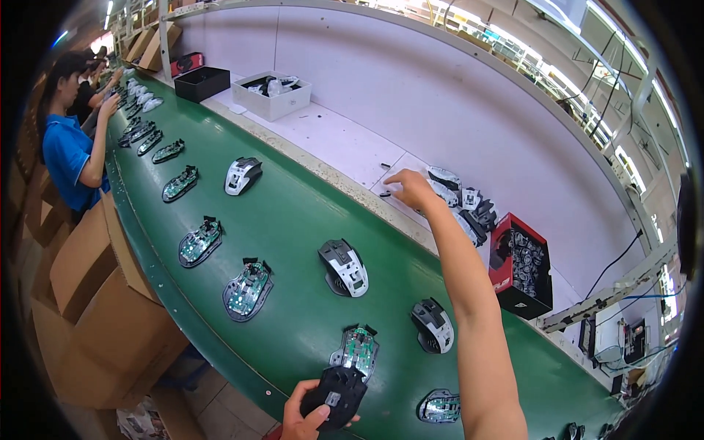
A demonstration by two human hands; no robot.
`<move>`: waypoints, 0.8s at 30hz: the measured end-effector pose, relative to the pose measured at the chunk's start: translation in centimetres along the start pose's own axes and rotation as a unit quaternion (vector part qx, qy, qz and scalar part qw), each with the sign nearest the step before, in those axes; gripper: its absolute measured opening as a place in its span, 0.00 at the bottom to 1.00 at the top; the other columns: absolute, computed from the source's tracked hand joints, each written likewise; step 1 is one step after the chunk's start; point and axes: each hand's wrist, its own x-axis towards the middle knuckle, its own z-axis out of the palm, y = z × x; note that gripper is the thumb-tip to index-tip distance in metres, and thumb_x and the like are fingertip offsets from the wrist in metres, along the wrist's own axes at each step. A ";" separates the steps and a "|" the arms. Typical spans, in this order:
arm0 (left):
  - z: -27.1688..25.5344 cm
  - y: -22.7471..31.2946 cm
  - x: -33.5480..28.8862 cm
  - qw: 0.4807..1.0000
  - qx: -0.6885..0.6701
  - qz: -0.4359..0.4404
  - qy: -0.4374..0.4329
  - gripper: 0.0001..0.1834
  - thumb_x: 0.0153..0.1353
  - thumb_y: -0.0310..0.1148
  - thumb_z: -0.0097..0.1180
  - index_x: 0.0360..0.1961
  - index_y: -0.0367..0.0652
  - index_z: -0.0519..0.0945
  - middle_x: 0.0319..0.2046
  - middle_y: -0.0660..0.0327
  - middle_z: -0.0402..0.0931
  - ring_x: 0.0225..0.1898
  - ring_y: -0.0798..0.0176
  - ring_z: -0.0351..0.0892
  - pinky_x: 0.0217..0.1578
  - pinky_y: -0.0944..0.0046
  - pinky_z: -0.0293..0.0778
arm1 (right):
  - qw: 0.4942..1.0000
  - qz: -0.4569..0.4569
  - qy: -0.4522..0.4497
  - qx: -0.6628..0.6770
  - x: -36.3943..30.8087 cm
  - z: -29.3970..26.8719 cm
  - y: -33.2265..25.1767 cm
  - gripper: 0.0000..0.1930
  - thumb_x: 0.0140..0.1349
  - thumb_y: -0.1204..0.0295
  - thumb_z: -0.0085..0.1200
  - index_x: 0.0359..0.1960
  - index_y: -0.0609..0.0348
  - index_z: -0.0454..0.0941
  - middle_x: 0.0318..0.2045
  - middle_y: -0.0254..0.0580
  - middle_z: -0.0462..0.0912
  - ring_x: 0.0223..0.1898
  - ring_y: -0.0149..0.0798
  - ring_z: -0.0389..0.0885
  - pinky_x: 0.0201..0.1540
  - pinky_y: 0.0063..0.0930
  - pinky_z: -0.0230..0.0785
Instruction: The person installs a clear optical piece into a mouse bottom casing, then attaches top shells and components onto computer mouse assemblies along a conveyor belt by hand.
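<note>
My left hand [308, 415] grips a black computer mouse shell [339, 394] with a small grey square on it, at the front edge of the green bench. Just beyond it lies a mouse base with a bare green circuit board [358, 347], partly covered by the shell. My right hand [412, 188] is stretched out over the white ledge, fingers apart, with nothing visible between them. Close to its fingertips are two small black pieces, one [385, 194] beside the thumb side and another [385, 166] farther back. A pile of white and black mouse shells [469, 198] lies right of that hand.
Mouse bases with circuit boards [248, 290] and white-black mouse shells [343, 267] are spread along the bench [293, 220]. A red-black box of small parts [522, 265] stands on the ledge, a white bin [271, 97] farther back. Cardboard boxes [110, 315] flank the left; a person in blue [73, 147] works beyond.
</note>
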 end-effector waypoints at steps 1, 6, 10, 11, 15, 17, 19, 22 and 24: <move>0.1 0.3 -0.1 1.000 0.003 -0.009 0.002 0.29 0.65 0.38 0.61 0.60 0.36 0.65 0.43 0.45 0.78 0.34 0.50 0.84 0.34 0.55 0.81 | 0.997 -0.007 -0.078 -0.009 0.6 0.1 0.1 0.15 0.52 0.71 0.60 0.43 0.54 0.86 0.46 0.52 0.84 0.50 0.54 0.81 0.54 0.43 0.74; 0.4 0.9 -0.1 1.000 0.016 0.003 0.011 0.28 0.64 0.40 0.62 0.59 0.37 0.67 0.44 0.52 0.77 0.37 0.57 0.81 0.37 0.58 0.81 | 0.999 0.020 -0.004 0.034 0.3 1.3 -0.8 0.09 0.55 0.70 0.61 0.36 0.57 0.86 0.38 0.48 0.87 0.42 0.50 0.85 0.47 0.40 0.76; -0.4 -0.1 0.2 1.000 -0.012 0.009 0.003 0.27 0.62 0.29 0.52 0.59 0.32 0.58 0.48 0.33 0.75 0.35 0.37 0.86 0.33 0.48 0.86 | 0.999 0.034 -0.005 -0.016 -1.1 1.2 -0.6 0.10 0.56 0.71 0.61 0.38 0.61 0.85 0.36 0.50 0.87 0.41 0.51 0.85 0.46 0.39 0.76; -0.5 0.0 0.1 1.000 -0.011 0.010 0.001 0.27 0.62 0.29 0.52 0.59 0.32 0.58 0.48 0.33 0.75 0.35 0.37 0.86 0.33 0.48 0.86 | 0.999 0.035 0.014 0.000 -1.8 1.0 -0.7 0.11 0.57 0.71 0.61 0.39 0.62 0.84 0.35 0.50 0.87 0.39 0.49 0.85 0.44 0.38 0.77; -0.5 0.0 0.6 0.999 0.003 0.016 -0.029 0.27 0.63 0.29 0.51 0.60 0.31 0.58 0.48 0.36 0.76 0.37 0.40 0.86 0.35 0.50 0.86 | 0.961 0.081 0.077 0.251 -6.9 -2.0 -2.8 0.10 0.59 0.73 0.60 0.41 0.63 0.83 0.30 0.48 0.86 0.33 0.40 0.86 0.39 0.32 0.78; -0.8 -0.4 0.4 0.999 0.022 0.034 -0.023 0.28 0.62 0.29 0.51 0.61 0.32 0.57 0.47 0.35 0.77 0.35 0.39 0.86 0.32 0.50 0.86 | 0.907 0.057 0.033 0.417 -10.8 -3.4 -5.6 0.11 0.65 0.74 0.55 0.47 0.65 0.80 0.30 0.41 0.84 0.30 0.31 0.83 0.36 0.25 0.77; -0.4 -0.4 0.2 0.997 0.056 0.048 -0.008 0.28 0.62 0.29 0.51 0.61 0.33 0.58 0.47 0.37 0.77 0.35 0.40 0.86 0.33 0.51 0.86 | 0.842 0.044 -0.014 0.537 -16.6 -5.8 -9.3 0.11 0.69 0.74 0.53 0.50 0.67 0.78 0.32 0.39 0.83 0.31 0.30 0.82 0.37 0.24 0.77; 0.7 -0.8 -0.8 0.997 0.050 0.053 -0.007 0.28 0.62 0.29 0.51 0.61 0.34 0.59 0.45 0.40 0.78 0.34 0.42 0.87 0.32 0.52 0.86 | 0.802 0.099 -0.069 0.585 -26.2 -10.2 -16.3 0.10 0.70 0.73 0.54 0.49 0.66 0.78 0.31 0.39 0.83 0.31 0.29 0.81 0.37 0.25 0.76; 2.5 -0.9 -1.8 0.998 0.035 0.035 -0.044 0.27 0.63 0.28 0.51 0.61 0.33 0.59 0.46 0.42 0.78 0.36 0.45 0.87 0.34 0.54 0.86 | 0.769 0.123 -0.082 0.622 -32.6 -11.9 -17.9 0.13 0.67 0.75 0.57 0.51 0.67 0.79 0.32 0.41 0.84 0.32 0.30 0.82 0.37 0.25 0.76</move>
